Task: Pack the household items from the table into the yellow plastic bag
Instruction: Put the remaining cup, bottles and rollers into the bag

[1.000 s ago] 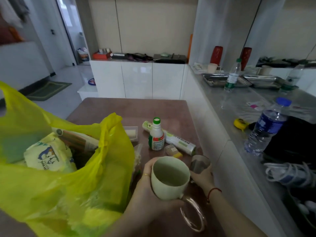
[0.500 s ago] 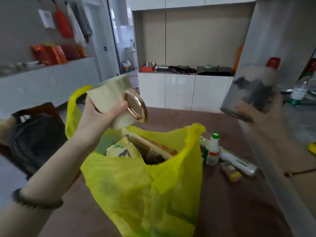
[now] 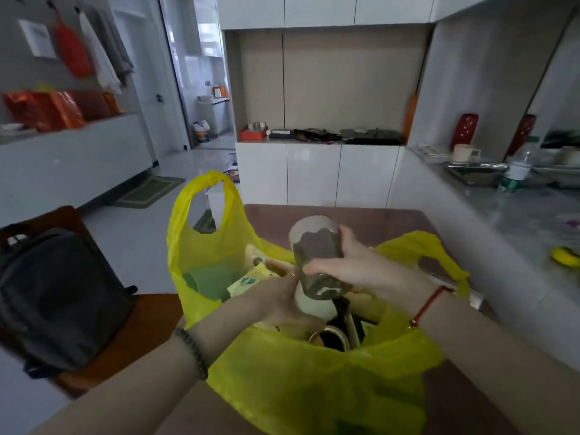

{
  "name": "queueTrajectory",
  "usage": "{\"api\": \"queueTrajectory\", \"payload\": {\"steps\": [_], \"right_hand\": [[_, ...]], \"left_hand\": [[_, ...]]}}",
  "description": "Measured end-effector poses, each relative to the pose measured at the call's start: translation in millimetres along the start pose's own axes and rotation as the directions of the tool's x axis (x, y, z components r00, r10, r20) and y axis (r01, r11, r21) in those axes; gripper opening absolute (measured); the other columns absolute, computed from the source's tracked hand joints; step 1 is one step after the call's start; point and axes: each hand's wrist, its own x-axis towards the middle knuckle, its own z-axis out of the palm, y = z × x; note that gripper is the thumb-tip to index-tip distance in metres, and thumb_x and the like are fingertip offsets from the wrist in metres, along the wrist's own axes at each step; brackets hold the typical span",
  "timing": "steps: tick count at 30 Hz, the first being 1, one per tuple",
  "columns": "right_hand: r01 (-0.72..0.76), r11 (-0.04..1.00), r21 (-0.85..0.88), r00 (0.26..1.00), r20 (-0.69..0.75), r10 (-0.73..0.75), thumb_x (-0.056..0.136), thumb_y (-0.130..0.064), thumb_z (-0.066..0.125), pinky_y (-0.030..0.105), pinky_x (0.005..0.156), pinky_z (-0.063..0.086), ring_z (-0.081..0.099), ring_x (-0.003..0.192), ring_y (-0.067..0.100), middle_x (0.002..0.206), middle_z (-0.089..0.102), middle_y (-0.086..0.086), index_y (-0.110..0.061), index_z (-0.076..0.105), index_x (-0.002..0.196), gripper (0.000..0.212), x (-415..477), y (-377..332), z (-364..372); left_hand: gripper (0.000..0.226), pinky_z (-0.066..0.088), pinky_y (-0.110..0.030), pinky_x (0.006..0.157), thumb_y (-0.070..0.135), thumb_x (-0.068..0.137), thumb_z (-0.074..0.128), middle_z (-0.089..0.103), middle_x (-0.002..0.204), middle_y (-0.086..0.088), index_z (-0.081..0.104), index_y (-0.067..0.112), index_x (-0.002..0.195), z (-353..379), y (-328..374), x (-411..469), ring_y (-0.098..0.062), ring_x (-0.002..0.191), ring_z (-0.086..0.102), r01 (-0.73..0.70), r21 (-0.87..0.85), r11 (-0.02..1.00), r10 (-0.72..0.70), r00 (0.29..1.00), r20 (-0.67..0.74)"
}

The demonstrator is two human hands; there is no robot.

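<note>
- Surface: a brown worktop [image 3: 370, 219]; I see bare strips of it behind the yellow plastic bag [image 3: 314, 381] and at the lower right corner.
- The bag stands open on the worktop. One handle loop stands up at the far left, and the other slumps to the right.
- My right hand [image 3: 354, 265] is over the bag mouth with its fingers wrapped around a grey-patterned glass [image 3: 317, 255], which is tilted with its base away from me.
- My left hand [image 3: 279, 296] reaches into the bag mouth and its fingers curl around a pale mug [image 3: 310, 306], directly under the glass and touching it.
- Bag contents I can make out: a yellow packet [image 3: 248, 282], something green seen through the plastic, and a gold-rimmed round item near the front edge.
- Writing: the packet carries blue-green print, too blurred for me to read. I can read no brand anywhere.
- Room: white cabinets [image 3: 317, 174] behind the worktop, with a beige recess above them.
- To the right, a grey counter [image 3: 518, 215] carries a water bottle [image 3: 519, 166] and metal trays.
- To the left, a dark backpack [image 3: 59, 296] sits on a wooden chair [image 3: 147, 324], with a doorway and a green mat beyond.
</note>
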Motion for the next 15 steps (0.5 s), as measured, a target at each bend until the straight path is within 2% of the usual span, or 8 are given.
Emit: {"api": "queueTrajectory", "payload": {"steps": [3, 5, 8, 10, 13, 15], "right_hand": [[-0.104, 0.977, -0.187, 0.992, 0.055, 0.116, 0.07, -0.036, 0.073, 0.027, 0.084, 0.047, 0.052, 0.107, 0.019, 0.126, 0.046, 0.001, -0.022, 0.004, 0.147, 0.105, -1.4, 24.1, 0.8], [-0.126, 0.947, -0.297, 0.984, 0.087, 0.158, 0.069, -0.038, 0.073, 0.031, 0.09, 0.049, 0.051, 0.112, 0.02, 0.135, 0.043, 0.003, -0.022, 0.002, 0.147, 0.107, -1.9, 36.6, 0.3], [-0.078, 0.852, -0.518, 0.974, 0.143, 0.177, 0.072, -0.037, 0.073, 0.035, 0.096, 0.047, 0.046, 0.122, 0.023, 0.143, 0.037, 0.005, -0.019, 0.003, 0.148, 0.105, -5.3, 49.6, 4.7], [-0.023, 0.793, -0.609, 0.968, 0.185, 0.17, 0.073, -0.039, 0.072, 0.038, 0.1, 0.045, 0.044, 0.126, 0.026, 0.145, 0.036, 0.007, -0.017, 0.0, 0.148, 0.106, -7.4, 57.5, 13.1], [0.037, 0.729, -0.684, 0.97, 0.199, 0.137, 0.077, -0.041, 0.068, 0.034, 0.102, 0.041, 0.041, 0.128, 0.028, 0.148, 0.032, 0.01, -0.013, -0.003, 0.148, 0.104, -9.2, 64.2, 23.7], [0.075, 0.677, -0.732, 0.978, 0.185, 0.092, 0.08, -0.043, 0.065, 0.031, 0.101, 0.038, 0.039, 0.13, 0.027, 0.149, 0.031, 0.01, -0.01, 0.003, 0.148, 0.098, -10.1, 63.4, 22.3]], "left_hand": [[0.075, 0.04, -0.036, 0.098, 0.05, 0.08, 0.061, 0.05, 0.134, -0.008, 0.03, 0.013, 0.137, 0.4, -5.3, -3.9, -0.028, 0.125, 0.047, 0.036, 0.264, 0.964, -0.087, 0.979, 0.183], [0.079, 0.039, -0.034, 0.098, 0.054, 0.08, 0.06, 0.047, 0.137, -0.006, 0.025, 0.018, 0.141, -3.8, -7.9, -10.0, -0.026, 0.126, 0.045, 0.023, 0.304, 0.952, -0.093, 0.972, 0.217], [0.088, 0.043, -0.034, 0.093, 0.06, 0.074, 0.062, 0.051, 0.133, -0.002, 0.023, 0.02, 0.143, -16.7, -18.7, -14.2, -0.024, 0.121, 0.049, 0.023, 0.297, 0.955, -0.066, 0.988, 0.136], [0.097, 0.042, -0.034, 0.098, 0.062, 0.074, 0.061, 0.047, 0.139, -0.002, 0.014, 0.02, 0.147, -26.7, -26.3, -16.1, -0.026, 0.125, 0.046, 0.06, 0.288, 0.956, -0.077, 0.996, 0.051], [0.11, 0.04, -0.034, 0.102, 0.065, 0.068, 0.064, 0.042, 0.144, -0.003, 0.005, 0.019, 0.148, -40.7, -47.3, -12.1, -0.026, 0.129, 0.043, 0.18, 0.17, 0.969, -0.173, 0.983, -0.056], [0.115, 0.04, -0.037, 0.103, 0.065, 0.064, 0.067, 0.043, 0.144, -0.005, 0.004, 0.018, 0.148, -47.7, -60.2, -8.9, -0.028, 0.128, 0.044, 0.235, 0.046, 0.971, -0.227, 0.964, -0.139]]}}
